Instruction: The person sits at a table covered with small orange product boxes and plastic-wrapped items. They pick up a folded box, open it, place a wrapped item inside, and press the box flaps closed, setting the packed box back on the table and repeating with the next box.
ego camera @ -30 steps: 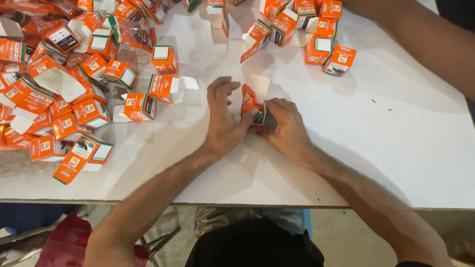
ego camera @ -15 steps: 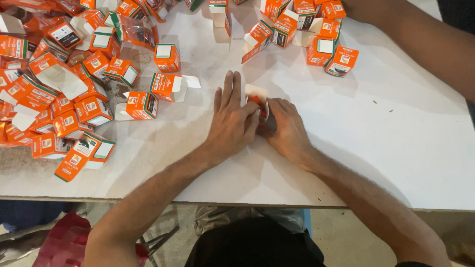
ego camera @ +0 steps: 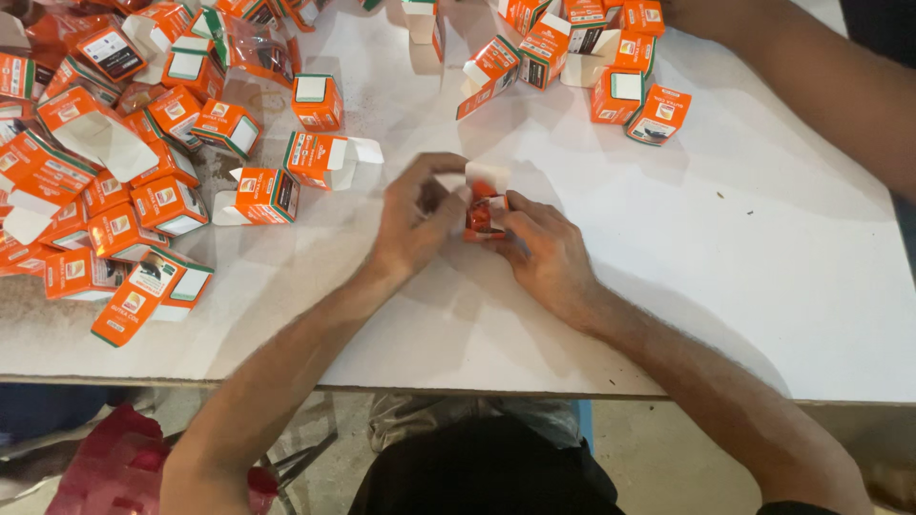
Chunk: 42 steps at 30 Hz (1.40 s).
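A small orange carton (ego camera: 480, 212) with a white open flap lies on the white table (ego camera: 725, 267) in front of me. My left hand (ego camera: 412, 221) curls around its left side, fingers bent over the top. My right hand (ego camera: 546, 250) pinches its right side with thumb and fingers. Both hands grip the same carton, which is mostly hidden between them.
A heap of several orange cartons (ego camera: 124, 162) covers the table's left side, some with open white flaps. More cartons (ego camera: 592, 57) sit at the top centre. Another person's arm (ego camera: 811, 76) reaches in from the top right. A red object (ego camera: 105, 467) lies below the table edge.
My left hand, pressed flat over the carton half a second ago, has lifted and curled around it. The carton's orange side and white flap show again.
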{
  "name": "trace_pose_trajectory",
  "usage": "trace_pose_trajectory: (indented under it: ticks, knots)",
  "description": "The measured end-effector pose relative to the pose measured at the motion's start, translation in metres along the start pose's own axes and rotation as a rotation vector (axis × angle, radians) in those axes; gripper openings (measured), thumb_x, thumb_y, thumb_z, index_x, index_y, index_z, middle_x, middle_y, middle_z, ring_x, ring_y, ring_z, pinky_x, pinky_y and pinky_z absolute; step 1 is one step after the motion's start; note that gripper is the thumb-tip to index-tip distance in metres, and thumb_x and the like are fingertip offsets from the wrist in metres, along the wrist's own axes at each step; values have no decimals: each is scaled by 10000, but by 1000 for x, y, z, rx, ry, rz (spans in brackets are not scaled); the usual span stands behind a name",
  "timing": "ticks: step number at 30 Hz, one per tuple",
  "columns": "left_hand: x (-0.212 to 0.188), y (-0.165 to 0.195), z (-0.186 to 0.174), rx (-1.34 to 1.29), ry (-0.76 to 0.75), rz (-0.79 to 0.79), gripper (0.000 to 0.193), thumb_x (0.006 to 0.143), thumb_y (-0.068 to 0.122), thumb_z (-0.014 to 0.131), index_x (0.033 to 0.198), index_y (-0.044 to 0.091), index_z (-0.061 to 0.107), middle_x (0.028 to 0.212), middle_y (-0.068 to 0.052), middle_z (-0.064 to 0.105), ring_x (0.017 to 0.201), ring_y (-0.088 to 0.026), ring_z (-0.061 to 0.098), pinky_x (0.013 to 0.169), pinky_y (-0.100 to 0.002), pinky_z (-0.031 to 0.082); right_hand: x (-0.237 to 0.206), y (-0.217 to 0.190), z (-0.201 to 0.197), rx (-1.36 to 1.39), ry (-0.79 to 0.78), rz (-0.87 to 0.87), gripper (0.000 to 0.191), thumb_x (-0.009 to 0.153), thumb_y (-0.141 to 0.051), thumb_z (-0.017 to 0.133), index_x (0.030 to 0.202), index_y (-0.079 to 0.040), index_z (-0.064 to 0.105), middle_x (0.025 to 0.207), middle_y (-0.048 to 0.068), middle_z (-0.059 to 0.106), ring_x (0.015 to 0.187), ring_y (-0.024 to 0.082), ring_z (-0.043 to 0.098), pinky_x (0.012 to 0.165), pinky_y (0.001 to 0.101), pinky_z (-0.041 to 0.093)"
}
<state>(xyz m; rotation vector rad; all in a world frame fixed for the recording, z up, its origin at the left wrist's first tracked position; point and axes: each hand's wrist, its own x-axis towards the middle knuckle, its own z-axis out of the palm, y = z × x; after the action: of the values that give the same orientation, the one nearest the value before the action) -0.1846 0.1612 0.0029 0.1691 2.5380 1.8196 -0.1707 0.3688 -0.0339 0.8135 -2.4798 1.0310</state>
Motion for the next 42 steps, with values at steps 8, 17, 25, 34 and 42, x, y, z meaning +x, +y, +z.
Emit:
trace_pose_trajectory:
  ticks: [8,17,25,34,42]
  knots:
    - [34,-10,9,-255,-309,-169,139,898,78,704,1015,3,708,859,-44,721,686,-105,630,588,-286,520,0,1,0,70,25,27,417,790,-81,860,1102,-40,586,1293,175,671,1067,399,686,849,467,577]
    - [-1,-11,-4,231,-245,718,454,866,53,759,1292,-4,612,1395,-197,614,1331,-378,589,1107,-431,506,-1,-2,-2,181,-42,238,512,835,-18,795,1196,-39,433,1162,178,718,1067,420,703,831,468,579]
    - [-3,-16,-1,244,-186,703,267,942,14,752,1171,59,622,1383,-119,654,1415,-359,586,1193,-455,516,-3,-5,-1,256,46,197,570,834,-11,810,1239,-20,409,1222,206,698,1135,394,707,890,443,599]
    - [-1,-21,-3,242,-179,723,201,918,18,779,1062,25,639,1457,-198,597,1409,-400,544,1118,-436,537,-6,-8,-2,11,111,-6,288,803,-35,835,1014,-44,640,1315,118,704,980,337,732,829,411,604]
    - [-1,-11,-4,554,-291,815,269,816,-21,762,1050,23,636,1457,-199,577,1414,-448,489,1055,-458,539,-7,-11,0,162,60,75,628,855,12,765,1399,-49,455,1372,188,637,1207,386,665,954,422,576]
